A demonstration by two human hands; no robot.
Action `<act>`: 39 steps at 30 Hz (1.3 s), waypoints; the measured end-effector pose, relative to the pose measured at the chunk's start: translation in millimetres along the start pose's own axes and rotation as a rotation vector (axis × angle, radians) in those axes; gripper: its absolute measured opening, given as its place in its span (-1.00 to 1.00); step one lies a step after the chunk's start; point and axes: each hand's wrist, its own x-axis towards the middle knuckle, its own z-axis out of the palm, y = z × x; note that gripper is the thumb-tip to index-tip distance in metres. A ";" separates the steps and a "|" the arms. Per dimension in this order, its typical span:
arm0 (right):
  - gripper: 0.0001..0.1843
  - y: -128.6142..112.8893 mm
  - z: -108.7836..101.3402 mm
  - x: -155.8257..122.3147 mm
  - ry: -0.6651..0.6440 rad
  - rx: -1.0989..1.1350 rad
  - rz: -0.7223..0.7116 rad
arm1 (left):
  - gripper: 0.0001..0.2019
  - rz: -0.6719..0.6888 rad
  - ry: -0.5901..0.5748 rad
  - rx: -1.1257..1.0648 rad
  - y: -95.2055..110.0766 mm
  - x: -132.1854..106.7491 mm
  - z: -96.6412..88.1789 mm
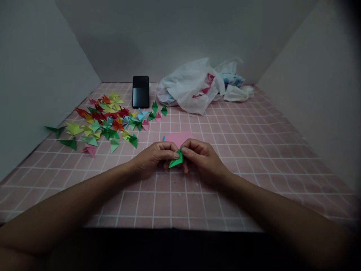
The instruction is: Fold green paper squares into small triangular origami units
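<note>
A small folded piece of green origami paper (176,161) is held over the near middle of the table, one pointed corner aimed down and left. My left hand (158,155) pinches its left side between thumb and fingers. On the other side, my right hand (200,156) grips the upper right corner with thumb and forefinger. Just behind both hands lies a pink sheet of paper (178,137), partly covered by them, with a blue sliver (164,139) at its left edge. The fingers under the green paper are partly hidden.
Many folded paper pieces (108,116) in several colours spread across the left of the table. Behind them stands a black phone (140,92). White plastic bags (191,86) lie at the back. A pink gridded cloth (254,162) covers the table, with pale walls around.
</note>
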 end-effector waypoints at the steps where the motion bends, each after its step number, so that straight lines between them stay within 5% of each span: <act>1: -0.69 -0.2 0.3 -0.3 -0.001 -0.012 -0.003 | -0.83 0.000 0.001 0.007 0.4 -0.2 0.3; 16: -0.74 -2.2 3.4 -2.5 0.190 -0.192 -0.099 | -0.72 -0.010 0.041 0.251 4.0 -4.7 7.1; 31: -0.75 -3.9 8.3 -7.2 0.250 -0.293 -0.203 | -0.64 0.097 0.086 0.298 3.0 -6.6 12.0; 39: -0.76 -4.0 6.0 -7.7 0.243 -0.156 -0.169 | -0.69 0.175 0.119 0.297 3.3 -7.0 14.6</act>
